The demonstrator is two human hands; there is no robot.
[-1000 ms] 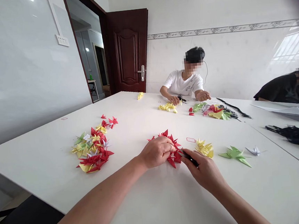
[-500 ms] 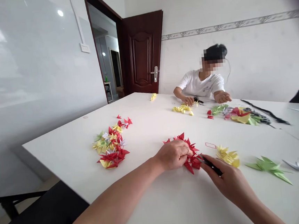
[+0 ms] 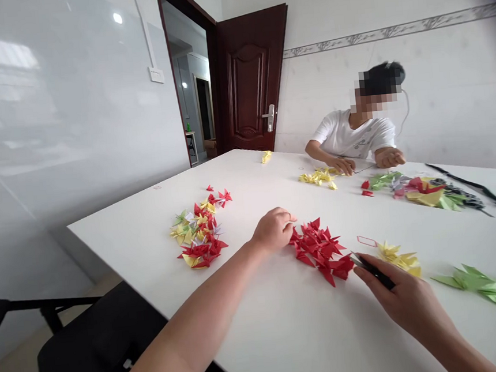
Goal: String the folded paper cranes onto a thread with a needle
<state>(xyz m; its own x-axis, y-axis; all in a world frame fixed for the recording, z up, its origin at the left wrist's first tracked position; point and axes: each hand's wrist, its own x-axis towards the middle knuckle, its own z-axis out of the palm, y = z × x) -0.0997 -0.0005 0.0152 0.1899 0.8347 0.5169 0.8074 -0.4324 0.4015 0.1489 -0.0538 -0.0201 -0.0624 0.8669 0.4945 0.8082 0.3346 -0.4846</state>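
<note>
A pile of red folded paper cranes (image 3: 320,242) lies on the white table between my hands. My left hand (image 3: 274,229) is at the pile's upper left edge, fingers curled together; whether something small is between them is hidden. At the lower right edge of the pile, my right hand (image 3: 407,293) grips a slim black tool (image 3: 377,271) with a pointed metal tip. Its tip is close to the nearest red crane. Yellow cranes (image 3: 397,258) rest just beyond my right hand, and green cranes (image 3: 476,286) lie to its right.
A mixed red, yellow, green and white crane cluster (image 3: 200,236) lies on the table (image 3: 260,324) to the left. Across sits a person in a white shirt (image 3: 356,133), hands near yellow cranes (image 3: 318,177). A black strap (image 3: 474,186) lies at right. A brown door (image 3: 251,75) stands open.
My left hand has drawn off the red cranes to their upper left, uncovering the pile. My right hand keeps the black tool beside them. The view has shifted left.
</note>
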